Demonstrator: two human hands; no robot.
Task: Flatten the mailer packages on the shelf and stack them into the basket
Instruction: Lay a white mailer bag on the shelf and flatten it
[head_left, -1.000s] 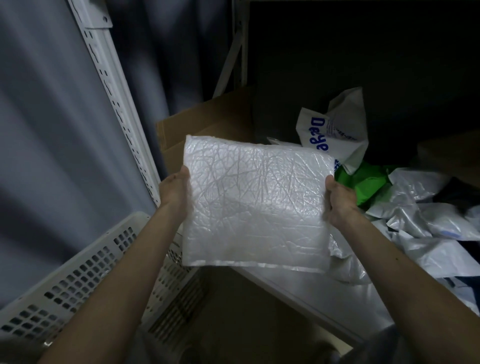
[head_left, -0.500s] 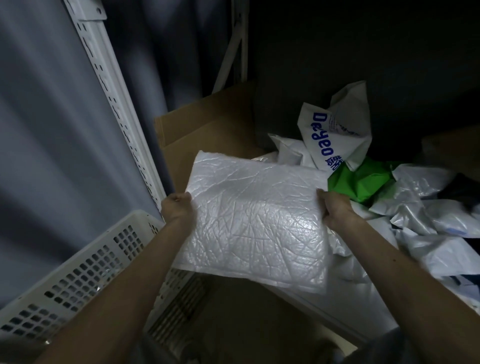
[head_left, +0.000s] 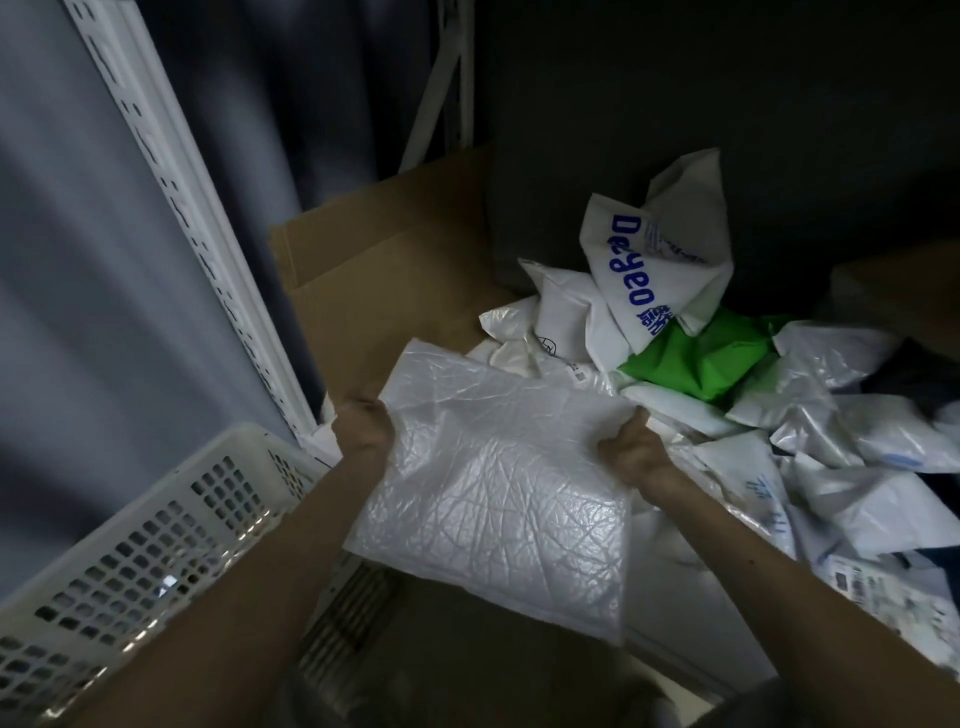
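Note:
A crinkled white mailer (head_left: 493, 493) is held flat and tilted over the shelf's front edge. My left hand (head_left: 361, 426) grips its upper left corner, and my right hand (head_left: 631, 449) pinches its upper right edge. The white slotted basket (head_left: 130, 545) stands at the lower left, below the shelf; its inside is hidden. On the shelf behind lies a heap of crumpled mailers (head_left: 810, 431), among them a white one with blue lettering (head_left: 654, 260) and a green one (head_left: 696, 358).
A brown cardboard box flap (head_left: 384, 280) stands at the shelf's left end. The white perforated shelf upright (head_left: 187, 208) rises beside the basket. The white shelf front edge (head_left: 691, 660) runs under my right forearm. Dark wall behind.
The mailer has come down from upright at chest height and tilted flatter, towards the shelf edge. Both hands kept their hold and lowered with it.

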